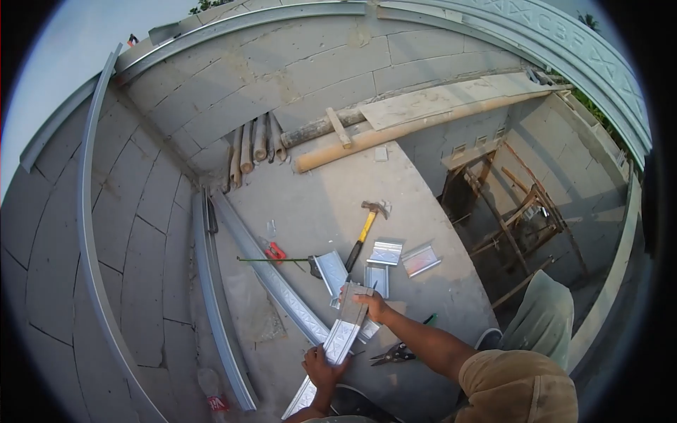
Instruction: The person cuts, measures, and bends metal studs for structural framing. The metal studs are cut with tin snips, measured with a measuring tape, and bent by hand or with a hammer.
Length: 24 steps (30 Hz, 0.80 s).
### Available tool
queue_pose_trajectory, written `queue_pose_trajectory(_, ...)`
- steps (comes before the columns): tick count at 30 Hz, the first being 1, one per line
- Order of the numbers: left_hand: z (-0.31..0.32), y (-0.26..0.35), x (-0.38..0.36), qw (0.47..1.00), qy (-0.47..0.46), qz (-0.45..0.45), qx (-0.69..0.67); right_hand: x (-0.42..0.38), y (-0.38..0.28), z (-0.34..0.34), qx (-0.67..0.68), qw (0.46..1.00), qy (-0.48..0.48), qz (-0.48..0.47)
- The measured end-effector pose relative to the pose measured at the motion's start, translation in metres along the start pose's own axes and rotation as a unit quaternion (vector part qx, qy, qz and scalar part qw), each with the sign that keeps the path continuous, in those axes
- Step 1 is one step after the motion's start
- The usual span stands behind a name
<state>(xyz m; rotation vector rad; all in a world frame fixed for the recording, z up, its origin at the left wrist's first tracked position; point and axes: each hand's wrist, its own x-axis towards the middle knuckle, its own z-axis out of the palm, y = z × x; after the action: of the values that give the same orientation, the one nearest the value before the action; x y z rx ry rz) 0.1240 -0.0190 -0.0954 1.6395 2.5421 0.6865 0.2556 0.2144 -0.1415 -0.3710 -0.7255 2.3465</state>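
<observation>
A long silvery metal channel (341, 341) with an embossed pattern runs up from the bottom edge. My left hand (324, 366) is closed around its lower part. Farther up, my right hand (370, 304) grips the channel's upper end, thumb over a dull grey-brown section (355, 299) there. Short cut channel pieces (385, 252) lie just beyond this end, beside a claw hammer (367, 224) with a yellow and black handle. A tape measure (314, 266) with its green blade out rests to their left. Tin snips (395, 354) lie right of the channel.
Long metal channels (271, 275) lie along the left side of the slab. A red-handled tool (275, 251) is near them. At right, the slab ends at an open drop with wooden scaffolding (525, 211). Bamboo poles (331, 156) and block walls (296, 74) stand behind.
</observation>
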Motion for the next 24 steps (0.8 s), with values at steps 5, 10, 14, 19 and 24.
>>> queue_pose_trajectory(5,0.004,-0.005,0.001,1.000,0.011,0.017,-0.013,-0.041,-0.018,0.070,-0.590,0.748,-0.112,-0.282)
queue_pose_trajectory(10,0.010,-0.009,0.002,0.999,0.019,0.040,0.004,-0.054,-0.004,0.104,-0.756,0.580,-0.262,-0.153)
queue_pose_trajectory(14,0.005,-0.002,-0.003,1.000,0.009,0.000,0.008,-0.013,-0.035,0.041,-0.525,0.826,-0.138,-0.151)
queue_pose_trajectory(19,-0.001,0.002,-0.001,1.000,0.005,-0.001,-0.008,-0.003,0.002,0.017,-0.117,0.992,0.032,-0.047)
queue_pose_trajectory(24,0.006,-0.005,0.002,0.999,-0.023,-0.010,0.026,-0.063,-0.008,0.107,-0.710,0.660,-0.189,-0.156)
